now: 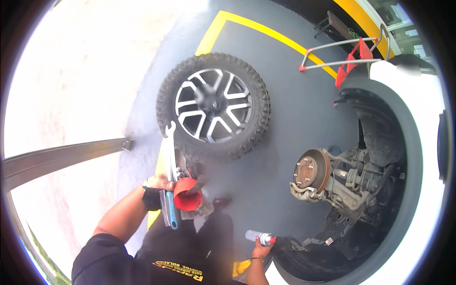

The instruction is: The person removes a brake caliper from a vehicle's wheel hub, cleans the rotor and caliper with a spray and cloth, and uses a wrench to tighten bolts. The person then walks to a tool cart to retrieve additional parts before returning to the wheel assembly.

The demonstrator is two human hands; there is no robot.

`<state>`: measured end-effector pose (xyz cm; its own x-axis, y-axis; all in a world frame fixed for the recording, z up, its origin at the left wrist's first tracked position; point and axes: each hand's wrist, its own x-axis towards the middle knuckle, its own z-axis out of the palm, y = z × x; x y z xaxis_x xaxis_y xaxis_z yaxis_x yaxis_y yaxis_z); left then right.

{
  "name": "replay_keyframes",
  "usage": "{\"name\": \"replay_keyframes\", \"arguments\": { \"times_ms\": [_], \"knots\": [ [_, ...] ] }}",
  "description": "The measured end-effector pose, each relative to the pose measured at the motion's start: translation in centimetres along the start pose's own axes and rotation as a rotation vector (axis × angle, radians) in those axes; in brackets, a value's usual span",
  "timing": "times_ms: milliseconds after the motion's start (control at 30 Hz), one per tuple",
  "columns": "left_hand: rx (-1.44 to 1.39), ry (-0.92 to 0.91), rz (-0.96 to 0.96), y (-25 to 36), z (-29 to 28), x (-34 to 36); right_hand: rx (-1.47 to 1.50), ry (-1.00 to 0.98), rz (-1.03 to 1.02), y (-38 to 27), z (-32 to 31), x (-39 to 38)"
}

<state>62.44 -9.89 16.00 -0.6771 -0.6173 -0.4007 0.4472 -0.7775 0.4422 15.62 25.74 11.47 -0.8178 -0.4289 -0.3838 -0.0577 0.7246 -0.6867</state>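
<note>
Gripping wrenches (169,156) and a red funnel (186,194) at lower centre, left hand (159,183) fingers closed; right hand (260,248) clasps a spray can (259,236) below the bare brake disc (311,170).

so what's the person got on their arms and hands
Both hands are bare, without gloves. The left hand has a black band and a watch at the wrist, with a black short sleeve above. The right hand has a thin dark bracelet at the wrist.
</note>
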Motion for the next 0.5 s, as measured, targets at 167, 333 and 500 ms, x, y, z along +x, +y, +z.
{"name": "replay_keyframes", "arguments": {
  "times_ms": [167,333,500],
  "knots": [
    [-0.068,0.148,0.202,8.8,4.4,-6.9,-0.038,-0.129,-0.091,-5.9,-0.2,-1.4],
    [-0.077,0.185,0.298,15.4,6.0,-7.5,-0.303,-0.187,-0.241,-15.5,4.1,-0.1],
    [-0.070,0.132,0.285,23.6,6.2,-2.8,-0.278,-0.199,-0.285,-31.2,9.6,3.5]
  ]
}}
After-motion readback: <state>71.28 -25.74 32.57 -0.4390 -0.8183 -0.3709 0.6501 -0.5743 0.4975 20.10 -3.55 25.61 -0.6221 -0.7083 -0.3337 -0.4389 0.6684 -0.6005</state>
